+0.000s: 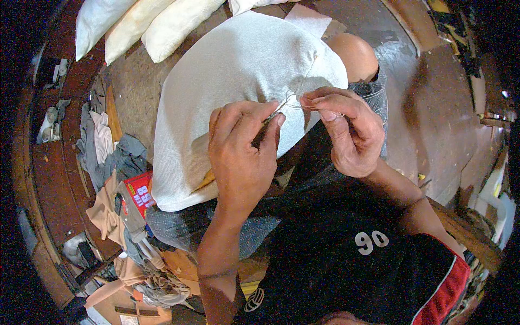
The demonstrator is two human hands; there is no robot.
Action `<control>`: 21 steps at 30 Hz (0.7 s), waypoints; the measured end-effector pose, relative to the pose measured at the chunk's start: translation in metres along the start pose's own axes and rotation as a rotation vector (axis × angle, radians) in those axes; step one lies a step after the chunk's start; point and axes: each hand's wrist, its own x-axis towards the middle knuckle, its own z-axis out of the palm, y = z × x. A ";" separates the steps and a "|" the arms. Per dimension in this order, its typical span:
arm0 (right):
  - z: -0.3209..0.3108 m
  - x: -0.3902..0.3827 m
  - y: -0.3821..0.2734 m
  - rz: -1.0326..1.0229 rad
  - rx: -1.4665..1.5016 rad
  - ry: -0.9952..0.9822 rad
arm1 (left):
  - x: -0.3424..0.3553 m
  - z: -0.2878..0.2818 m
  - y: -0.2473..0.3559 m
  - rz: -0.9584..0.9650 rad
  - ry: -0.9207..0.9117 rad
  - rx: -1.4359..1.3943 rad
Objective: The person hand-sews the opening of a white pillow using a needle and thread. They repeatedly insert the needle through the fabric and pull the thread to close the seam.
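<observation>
A pale, knitted-looking fabric piece (200, 86), rounded and full, lies across the person's lap with a seam at its upper right. Above it, my left hand (244, 151) pinches a thin needle (277, 112) between thumb and fingertips. Just to its right, my right hand (349, 130) is closed on fine looped thread (295, 100) near the needle's tip. Whether the thread runs through the needle's eye is too small to tell.
A bare knee (355, 54) sits beyond the fabric. White stuffed pillows (173, 27) lie at the top left. Crumpled cloth (130, 157) and a red printed carton (140, 189) are on the left. A wooden edge (460, 227) runs at the lower right.
</observation>
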 end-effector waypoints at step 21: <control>0.002 -0.004 -0.004 -0.010 -0.029 0.003 | -0.001 0.001 -0.001 0.003 0.001 0.005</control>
